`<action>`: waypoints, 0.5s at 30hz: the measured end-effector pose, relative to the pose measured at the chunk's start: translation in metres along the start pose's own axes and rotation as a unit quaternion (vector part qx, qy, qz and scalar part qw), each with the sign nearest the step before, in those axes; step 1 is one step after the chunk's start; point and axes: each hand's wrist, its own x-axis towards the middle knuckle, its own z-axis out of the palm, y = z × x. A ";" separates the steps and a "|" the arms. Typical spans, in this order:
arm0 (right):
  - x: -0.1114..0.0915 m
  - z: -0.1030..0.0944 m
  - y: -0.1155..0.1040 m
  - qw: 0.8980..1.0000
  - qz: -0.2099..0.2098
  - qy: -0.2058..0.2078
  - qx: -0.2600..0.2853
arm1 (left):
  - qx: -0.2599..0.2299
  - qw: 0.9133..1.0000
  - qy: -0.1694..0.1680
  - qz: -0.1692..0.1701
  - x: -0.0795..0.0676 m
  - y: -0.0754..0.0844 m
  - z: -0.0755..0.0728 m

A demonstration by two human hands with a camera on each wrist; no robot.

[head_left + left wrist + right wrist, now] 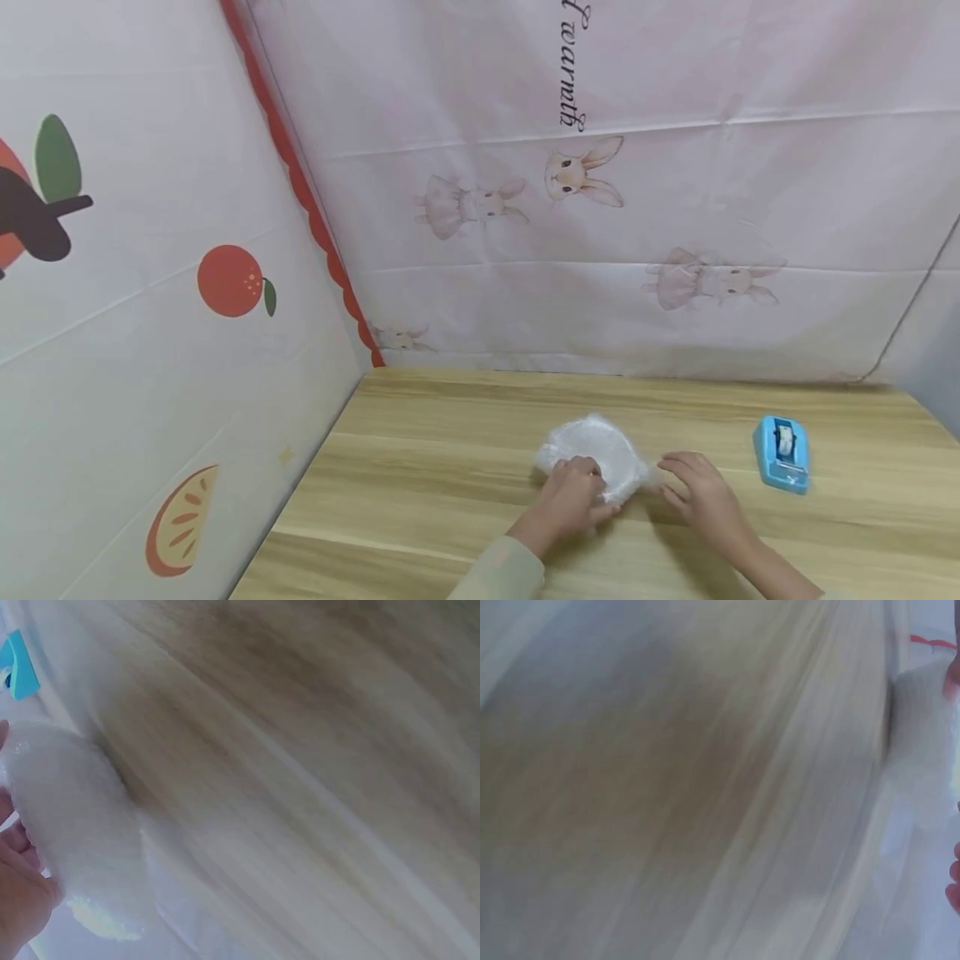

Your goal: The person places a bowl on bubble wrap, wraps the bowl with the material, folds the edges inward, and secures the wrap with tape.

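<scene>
A round, flattish bundle in clear bubble wrap (600, 442) lies on the wooden table. My left hand (572, 500) grips its near side, fingers curled over the top and thumb along the near edge. In the left wrist view the bundle (79, 817) bulges beside the left fingers (19, 840). At the bundle's right end, my right hand (705, 500) holds the loose, drawn-out corner of the wrap between fingers and thumb. The right wrist view catches only the bundle's side (922, 742) and a few fingertips at the frame's edge. Whatever the wrap encloses is hidden.
A blue tape dispenser (782, 454) with a small roll stands on the table to the right of my right hand. Behind the table (420, 467) hangs a pale sheet printed with rabbits (682, 279); a fruit-printed sheet (300, 400) borders the left side.
</scene>
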 end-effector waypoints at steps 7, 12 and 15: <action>-0.007 0.003 0.005 0.999 -0.014 -0.023 -0.033 | -0.042 0.999 -0.026 -0.008 0.002 -0.002 -0.001; -0.004 0.008 0.000 0.999 0.001 -0.016 -0.047 | -0.054 0.998 -0.033 -0.005 0.004 -0.003 -0.002; -0.002 0.008 -0.003 0.999 0.016 -0.017 -0.045 | -0.058 0.998 -0.032 -0.003 0.005 -0.002 -0.002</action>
